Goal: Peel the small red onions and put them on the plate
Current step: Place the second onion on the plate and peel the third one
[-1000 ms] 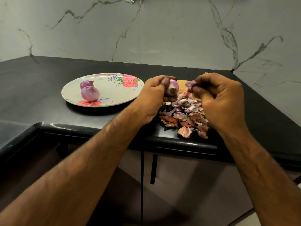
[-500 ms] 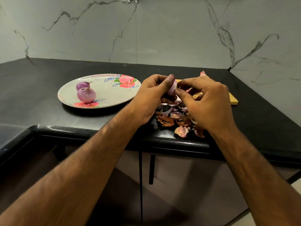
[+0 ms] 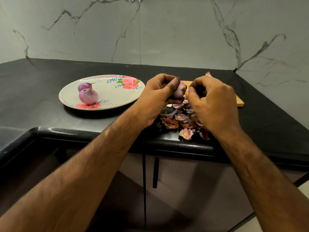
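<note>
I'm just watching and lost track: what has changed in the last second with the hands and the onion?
The right hand, which had pulled a strip of purple skin away, has come back left to the onion; whether it pinches skin now is unclear. The left hand grips the onion as before. The two onions on the plate and the peel pile stayed put.

The black counter (image 3: 50, 118) is dark and shiny. A flowery plate (image 3: 113, 95) sits on it. Right of the plate, by the front edge, lies a heap of onion skins (image 3: 175, 119). A wooden board (image 3: 239, 102) lies right of the plate too, farther back.
</note>
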